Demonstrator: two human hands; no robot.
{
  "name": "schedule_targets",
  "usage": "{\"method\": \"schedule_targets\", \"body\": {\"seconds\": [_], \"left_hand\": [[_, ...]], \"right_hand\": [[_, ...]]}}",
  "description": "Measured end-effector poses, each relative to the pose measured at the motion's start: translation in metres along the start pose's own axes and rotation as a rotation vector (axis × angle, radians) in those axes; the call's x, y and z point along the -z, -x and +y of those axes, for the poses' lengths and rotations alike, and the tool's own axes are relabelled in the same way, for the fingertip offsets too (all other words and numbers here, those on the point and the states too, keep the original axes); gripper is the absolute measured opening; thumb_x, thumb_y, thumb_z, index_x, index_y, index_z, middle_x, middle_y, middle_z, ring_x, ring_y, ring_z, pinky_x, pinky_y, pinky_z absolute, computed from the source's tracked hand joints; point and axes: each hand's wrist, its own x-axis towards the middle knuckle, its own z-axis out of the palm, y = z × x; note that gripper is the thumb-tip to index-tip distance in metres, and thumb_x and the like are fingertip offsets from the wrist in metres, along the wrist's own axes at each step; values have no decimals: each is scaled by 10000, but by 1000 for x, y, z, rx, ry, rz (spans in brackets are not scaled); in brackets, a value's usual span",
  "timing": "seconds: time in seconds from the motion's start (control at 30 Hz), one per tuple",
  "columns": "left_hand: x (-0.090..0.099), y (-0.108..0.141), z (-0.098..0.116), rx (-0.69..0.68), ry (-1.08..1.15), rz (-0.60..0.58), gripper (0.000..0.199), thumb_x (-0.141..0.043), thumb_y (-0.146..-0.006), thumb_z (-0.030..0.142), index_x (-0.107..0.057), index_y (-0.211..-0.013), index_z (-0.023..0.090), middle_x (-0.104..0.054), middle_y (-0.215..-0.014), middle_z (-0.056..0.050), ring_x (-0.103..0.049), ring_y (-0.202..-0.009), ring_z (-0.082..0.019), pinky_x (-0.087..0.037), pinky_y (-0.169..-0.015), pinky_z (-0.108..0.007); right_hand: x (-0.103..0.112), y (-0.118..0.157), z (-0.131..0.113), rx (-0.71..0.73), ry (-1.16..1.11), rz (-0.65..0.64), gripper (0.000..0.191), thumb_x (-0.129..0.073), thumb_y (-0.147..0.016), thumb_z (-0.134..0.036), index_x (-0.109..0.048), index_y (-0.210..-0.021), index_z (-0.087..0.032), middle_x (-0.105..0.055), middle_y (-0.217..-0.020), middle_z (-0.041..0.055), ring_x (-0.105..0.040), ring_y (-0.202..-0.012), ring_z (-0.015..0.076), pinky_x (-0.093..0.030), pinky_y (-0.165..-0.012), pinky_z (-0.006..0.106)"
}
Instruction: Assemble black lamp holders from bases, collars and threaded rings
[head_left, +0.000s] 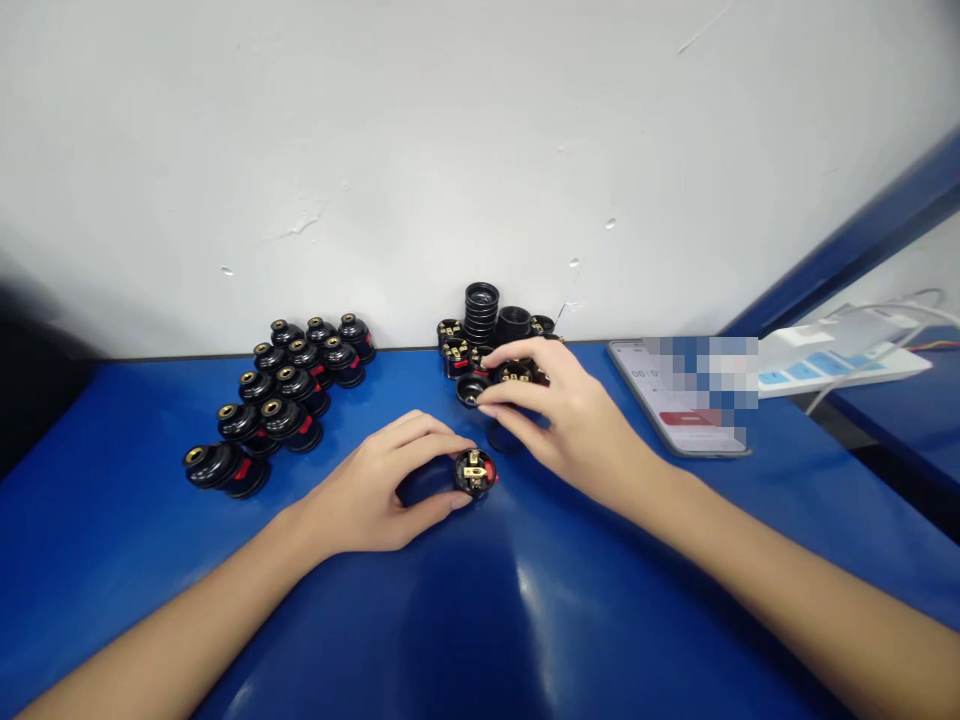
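My left hand [390, 485] grips a black lamp holder body [475, 473] between thumb and fingers on the blue tabletop. Its brass contacts face up, and a red piece shows on its right side. My right hand [551, 400] is closed at the edge of a black domed lamp holder cap [471, 389], a little beyond the left hand's piece. Behind the right hand, partly hidden by it, stand more lamp holder bodies [455, 356] with brass contacts and red pieces. Another dark round part lies below the right fingers, mostly covered.
Several assembled lamp holders [289, 422] stand in rows at the left. A stack of black threaded rings [481, 312] rises near the white wall [480, 150]. At the right lie a phone [652, 400] and a white power strip [885, 375] with cables.
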Motion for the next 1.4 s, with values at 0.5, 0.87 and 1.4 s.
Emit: {"method": "schedule_targets", "body": {"seconds": [0.5, 0.87, 1.4], "left_hand": [[0, -2, 0, -2, 1, 6, 452, -787, -998, 235, -649, -1429, 229, -745, -1250, -109, -727, -1134, -229, -626, -1013, -371], [0, -4, 4, 9, -45, 6, 469, -783, -1010, 275, -643, -1455, 225, -737, -1280, -124, -736, -1157, -241, -631, -1023, -379], [-10, -8, 13, 106, 26, 82, 385, -781, -1002, 225, -672, -1372, 222, -753, -1224, -105, -743, -1073, -209, -642, -958, -345]], "right_hand": [[3, 19, -19, -103, 174, -46, 142, -735, -1003, -143, -783, -1128, -191, -679, -1371, 219, -625, -1293, 415, -571, -1086, 679], [3, 52, -24, -198, 55, -208, 141, -695, -1025, -143, -758, -1150, -166, -713, -1386, 242, -750, -1246, 400, -682, -1030, 603], [2, 45, -27, -594, -747, 76, 328, -742, -1038, -261, -680, -1361, -261, -806, -1267, 111, -849, -1122, 251, -738, -1004, 393]]}}
